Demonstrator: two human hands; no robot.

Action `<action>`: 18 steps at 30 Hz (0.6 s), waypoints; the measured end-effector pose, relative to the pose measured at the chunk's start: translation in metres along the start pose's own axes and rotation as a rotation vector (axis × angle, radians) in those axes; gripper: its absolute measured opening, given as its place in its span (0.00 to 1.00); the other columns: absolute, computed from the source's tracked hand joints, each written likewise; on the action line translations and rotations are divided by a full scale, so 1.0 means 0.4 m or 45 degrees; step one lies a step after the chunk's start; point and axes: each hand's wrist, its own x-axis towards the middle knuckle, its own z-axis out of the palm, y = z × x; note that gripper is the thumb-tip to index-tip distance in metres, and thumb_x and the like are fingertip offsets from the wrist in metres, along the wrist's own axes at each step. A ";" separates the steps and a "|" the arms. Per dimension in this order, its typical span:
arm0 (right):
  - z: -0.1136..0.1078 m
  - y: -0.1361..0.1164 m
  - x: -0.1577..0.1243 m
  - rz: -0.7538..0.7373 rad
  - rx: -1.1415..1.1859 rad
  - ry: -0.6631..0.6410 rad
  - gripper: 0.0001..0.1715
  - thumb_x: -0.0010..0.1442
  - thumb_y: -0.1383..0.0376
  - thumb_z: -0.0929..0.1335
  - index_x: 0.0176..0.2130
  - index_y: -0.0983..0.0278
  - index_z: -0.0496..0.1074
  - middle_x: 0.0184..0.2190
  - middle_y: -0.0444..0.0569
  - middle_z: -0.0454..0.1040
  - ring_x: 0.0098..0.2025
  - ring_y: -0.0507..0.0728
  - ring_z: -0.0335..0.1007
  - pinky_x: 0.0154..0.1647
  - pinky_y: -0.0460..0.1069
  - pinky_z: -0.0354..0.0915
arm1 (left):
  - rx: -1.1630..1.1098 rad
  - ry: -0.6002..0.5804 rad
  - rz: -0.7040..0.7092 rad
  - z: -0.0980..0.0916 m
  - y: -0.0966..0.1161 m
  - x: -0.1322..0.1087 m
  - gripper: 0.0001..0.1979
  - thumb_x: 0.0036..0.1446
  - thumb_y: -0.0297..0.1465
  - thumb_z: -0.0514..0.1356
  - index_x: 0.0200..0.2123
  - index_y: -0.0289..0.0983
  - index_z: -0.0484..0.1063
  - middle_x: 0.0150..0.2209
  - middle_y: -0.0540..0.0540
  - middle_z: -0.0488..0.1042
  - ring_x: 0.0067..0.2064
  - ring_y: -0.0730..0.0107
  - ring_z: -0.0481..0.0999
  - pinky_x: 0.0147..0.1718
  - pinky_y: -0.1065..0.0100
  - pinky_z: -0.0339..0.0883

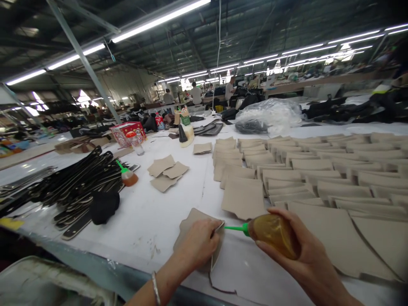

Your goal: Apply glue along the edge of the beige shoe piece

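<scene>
My right hand (306,250) is wrapped round a squeeze bottle (272,233) of amber liquid, held on its side. Its green nozzle points left, and the tip is at the right edge of a beige fabric piece (186,225). Closed over that piece, my left hand (200,240) pinches its edge near the nozzle tip; the underside of the fold is hidden by my fingers. A thin dark strip (221,290) trails on the table below the piece. Just beyond the bottle lies another flat beige piece (244,197).
Overlapping rows of beige pieces (315,187) cover the right side of the white table (134,238). Several loose pieces (165,170) lie ahead. At left are black straps (86,182), a black cloth (104,207) and a second green-tipped bottle (129,176). Plastic wrap (270,112) sits farther back.
</scene>
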 end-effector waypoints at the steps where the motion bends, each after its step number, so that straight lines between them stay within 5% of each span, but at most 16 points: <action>1: 0.002 0.005 0.006 -0.039 -0.032 -0.010 0.28 0.57 0.52 0.71 0.54 0.54 0.61 0.47 0.46 0.69 0.44 0.58 0.71 0.44 0.49 0.68 | -0.009 0.014 0.018 0.001 -0.002 0.001 0.18 0.54 0.23 0.51 0.41 0.44 0.75 0.41 0.49 0.78 0.44 0.63 0.74 0.45 0.68 0.64; 13: 0.021 -0.009 0.035 -0.232 -0.194 -0.082 0.26 0.59 0.53 0.70 0.53 0.54 0.61 0.46 0.47 0.67 0.43 0.59 0.69 0.45 0.51 0.67 | 0.017 0.091 0.080 0.012 -0.018 -0.001 0.13 0.50 0.24 0.51 0.34 0.41 0.73 0.34 0.46 0.78 0.40 0.61 0.76 0.38 0.67 0.64; 18: 0.021 -0.004 0.033 -0.149 -0.184 -0.085 0.27 0.58 0.52 0.71 0.53 0.54 0.61 0.45 0.47 0.68 0.41 0.59 0.69 0.45 0.52 0.67 | 0.038 0.107 0.068 0.019 -0.016 -0.005 0.11 0.50 0.25 0.50 0.32 0.41 0.71 0.32 0.47 0.76 0.38 0.62 0.76 0.36 0.68 0.63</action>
